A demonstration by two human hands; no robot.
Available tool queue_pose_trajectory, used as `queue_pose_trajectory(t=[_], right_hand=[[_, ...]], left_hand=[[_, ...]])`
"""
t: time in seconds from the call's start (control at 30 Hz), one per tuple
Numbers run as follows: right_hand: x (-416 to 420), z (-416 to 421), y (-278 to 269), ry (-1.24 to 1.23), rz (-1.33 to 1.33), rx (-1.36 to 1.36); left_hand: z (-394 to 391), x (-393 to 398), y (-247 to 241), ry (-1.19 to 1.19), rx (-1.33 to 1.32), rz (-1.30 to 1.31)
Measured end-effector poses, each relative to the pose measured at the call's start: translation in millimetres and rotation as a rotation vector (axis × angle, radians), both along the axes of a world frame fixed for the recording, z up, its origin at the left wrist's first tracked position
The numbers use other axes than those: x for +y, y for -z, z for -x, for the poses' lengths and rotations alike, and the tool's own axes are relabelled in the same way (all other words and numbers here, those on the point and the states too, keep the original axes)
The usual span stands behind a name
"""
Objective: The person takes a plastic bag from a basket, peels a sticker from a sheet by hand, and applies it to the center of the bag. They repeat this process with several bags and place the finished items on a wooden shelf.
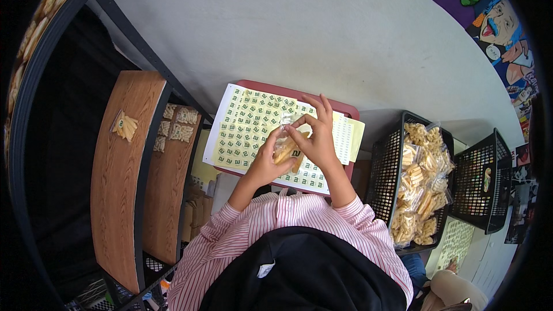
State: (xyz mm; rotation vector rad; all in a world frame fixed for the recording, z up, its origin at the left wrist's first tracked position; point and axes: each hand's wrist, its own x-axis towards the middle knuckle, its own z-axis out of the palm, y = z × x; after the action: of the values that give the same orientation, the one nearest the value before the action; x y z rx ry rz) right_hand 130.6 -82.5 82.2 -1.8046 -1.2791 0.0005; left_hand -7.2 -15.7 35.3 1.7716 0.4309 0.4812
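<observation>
My left hand holds a small clear plastic bag of pale snack sticks by its side. A round sticker with a dark green mark is on the front of the bag. The thumb and index finger of my right hand pinch the bag near its upper end, while the other fingers stay raised. Beneath both hands lie sheets of round stickers, overlapping on a dark red tray. A sheet with rows of small printed labels shows at the right.
A black plastic basket full of bagged snacks stands at right, beside another black basket. Wood-look shelves at left carry one bag of sticks and several smaller bags. A wall rises beyond the tray. Another person's leg shows lower right.
</observation>
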Motion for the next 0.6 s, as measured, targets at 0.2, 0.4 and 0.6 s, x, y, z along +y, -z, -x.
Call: queue_pose_trajectory(t=[0.2, 0.4, 0.6], right_hand=[[3, 0, 4, -0.038, -0.060, 0.370], [11, 6, 9, -0.087, -0.067, 0.347], [27, 25, 11, -0.107, -0.079, 0.324]], left_hand=[[9, -4, 1, -0.052, -0.008, 0.082], [20, -1, 4, -0.062, -0.120, 0.164], [36, 12, 2, -0.038, -0.016, 0.028]])
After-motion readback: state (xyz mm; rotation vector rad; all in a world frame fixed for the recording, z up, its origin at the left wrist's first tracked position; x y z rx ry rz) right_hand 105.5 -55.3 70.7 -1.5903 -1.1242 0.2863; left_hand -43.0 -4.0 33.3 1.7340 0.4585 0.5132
